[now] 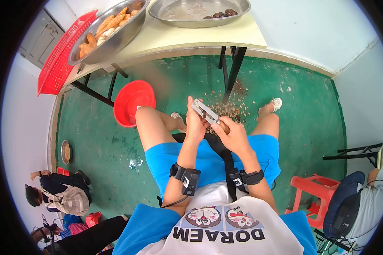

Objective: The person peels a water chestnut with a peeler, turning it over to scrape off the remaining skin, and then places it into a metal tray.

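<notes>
My right hand (230, 132) is closed round the wooden handle of a metal peeler (205, 111), above my lap. The peeler's metal frame points up and to the left, toward my left hand (195, 121). My left hand has its fingers wrapped round a small dark piece (203, 114), partly hidden under the peeler. Peel scraps (230, 111) lie scattered on the green floor just beyond both hands.
A pale table (178, 39) ahead bears a bowl of peeled tubers (110, 27), a red basket (64, 55) and a steel pan (191, 21) with dark tubers. A red basin (134, 100) stands left, a red stool (312, 193) right. Other people sit at both sides.
</notes>
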The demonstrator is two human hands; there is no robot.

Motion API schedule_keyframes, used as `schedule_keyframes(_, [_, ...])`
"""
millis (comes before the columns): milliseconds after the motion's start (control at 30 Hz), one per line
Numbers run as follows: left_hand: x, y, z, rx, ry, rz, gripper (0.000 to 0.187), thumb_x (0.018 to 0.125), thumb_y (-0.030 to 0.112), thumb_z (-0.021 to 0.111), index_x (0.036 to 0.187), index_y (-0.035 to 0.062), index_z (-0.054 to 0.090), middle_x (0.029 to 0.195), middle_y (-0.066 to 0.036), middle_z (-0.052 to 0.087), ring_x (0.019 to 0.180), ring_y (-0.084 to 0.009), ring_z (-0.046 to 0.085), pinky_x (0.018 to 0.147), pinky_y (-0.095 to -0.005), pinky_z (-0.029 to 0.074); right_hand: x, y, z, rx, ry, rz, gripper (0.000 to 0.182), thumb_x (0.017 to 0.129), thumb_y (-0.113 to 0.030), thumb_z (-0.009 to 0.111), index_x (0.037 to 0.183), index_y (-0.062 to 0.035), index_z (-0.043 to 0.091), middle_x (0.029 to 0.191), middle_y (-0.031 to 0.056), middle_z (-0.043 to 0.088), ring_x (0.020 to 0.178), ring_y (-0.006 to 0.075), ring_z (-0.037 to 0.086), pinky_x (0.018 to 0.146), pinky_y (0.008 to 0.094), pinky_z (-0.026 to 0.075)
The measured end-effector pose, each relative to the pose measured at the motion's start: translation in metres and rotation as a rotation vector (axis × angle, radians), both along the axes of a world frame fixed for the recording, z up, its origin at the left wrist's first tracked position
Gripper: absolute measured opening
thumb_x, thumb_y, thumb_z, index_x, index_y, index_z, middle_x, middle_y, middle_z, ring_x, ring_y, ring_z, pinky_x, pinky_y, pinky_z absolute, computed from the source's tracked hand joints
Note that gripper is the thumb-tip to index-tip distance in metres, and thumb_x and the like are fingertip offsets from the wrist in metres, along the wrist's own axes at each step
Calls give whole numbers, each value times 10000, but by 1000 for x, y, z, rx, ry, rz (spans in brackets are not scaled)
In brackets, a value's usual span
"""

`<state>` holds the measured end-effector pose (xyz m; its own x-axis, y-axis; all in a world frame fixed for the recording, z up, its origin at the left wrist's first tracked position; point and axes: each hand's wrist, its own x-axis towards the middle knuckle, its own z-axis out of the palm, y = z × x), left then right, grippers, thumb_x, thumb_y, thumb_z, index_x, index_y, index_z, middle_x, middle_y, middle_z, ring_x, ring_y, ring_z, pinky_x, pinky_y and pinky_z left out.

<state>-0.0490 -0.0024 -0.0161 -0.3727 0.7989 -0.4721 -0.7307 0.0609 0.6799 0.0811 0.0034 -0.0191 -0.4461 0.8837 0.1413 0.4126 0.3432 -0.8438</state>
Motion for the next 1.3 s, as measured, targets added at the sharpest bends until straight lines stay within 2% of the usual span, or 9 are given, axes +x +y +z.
schedule_keyframes(100, [-6, 2, -14, 100, 90, -95, 407, 887, 496, 317, 961, 108, 414, 664, -14, 464, 497, -84, 479, 389, -176, 337, 1, 1, -2, 29, 3, -8, 305, 781, -324, 589, 901, -45, 563, 698, 170, 586, 632, 368, 576, 544, 400, 456])
schedule_keyframes(333, [-3, 5, -13, 19, 114, 2, 310, 900, 405, 329, 949, 103, 380, 665, -22, 452, 460, -75, 423, 347, -190, 277, 1, 2, 1, 21, -6, 10, 292, 790, -299, 589, 918, -38, 561, 680, 167, 572, 611, 361, 570, 529, 387, 446])
schedule_keyframes(600, [-1, 3, -10, 69, 327, 144, 192, 881, 261, 323, 962, 94, 371, 661, -40, 426, 435, -76, 378, 330, -193, 243, -1, 0, 1, -127, 69, 20, 292, 828, -290, 548, 907, -9, 551, 591, 149, 516, 546, 319, 549, 509, 362, 421])
schedule_keyframes(733, [-1, 0, -10, 73, 375, 123, 178, 879, 236, 344, 949, 76, 379, 680, -54, 445, 479, -91, 409, 368, -218, 296, -4, 0, -2, -120, 73, 6, 281, 839, -282, 535, 905, -10, 554, 578, 145, 514, 505, 288, 530, 490, 351, 410])
schedule_keyframes(833, [14, -3, -12, 153, 603, 92, 166, 878, 211, 378, 907, 48, 391, 714, -65, 481, 592, -120, 456, 512, -252, 386, -3, 10, -5, -59, 53, -244, 267, 855, -273, 516, 849, -8, 554, 558, 131, 525, 478, 193, 522, 467, 317, 395])
schedule_keyframes(967, [15, -1, -1, 207, 297, 3, 157, 890, 250, 345, 856, 99, 367, 658, -44, 455, 511, -75, 402, 409, -210, 312, 17, 25, -25, -141, 223, -359, 290, 847, -279, 534, 796, 7, 548, 500, 30, 392, 475, 85, 338, 431, 268, 293])
schedule_keyframes(1033, [8, 1, -2, 261, 86, -43, 210, 895, 333, 340, 822, 136, 351, 612, -32, 425, 473, -60, 354, 379, -187, 250, 19, 25, -26, -153, 232, -354, 288, 845, -275, 539, 791, 7, 545, 504, 19, 386, 480, 76, 336, 432, 263, 291])
schedule_keyframes(1133, [3, -1, -6, 296, -1, -162, 292, 892, 444, 327, 846, 160, 378, 591, -21, 386, 500, -90, 333, 407, -216, 242, 13, 19, -22, -167, 262, -314, 279, 842, -265, 548, 784, 8, 540, 511, 2, 379, 489, 60, 332, 433, 252, 288])
schedule_keyframes(1300, [-1, -1, -4, 308, -205, -228, 340, 883, 474, 331, 812, 150, 407, 598, -27, 403, 504, -103, 355, 402, -217, 257, 8, 10, -4, -99, 237, -194, 240, 831, -229, 567, 807, 8, 537, 519, 10, 409, 490, 52, 356, 436, 238, 307])
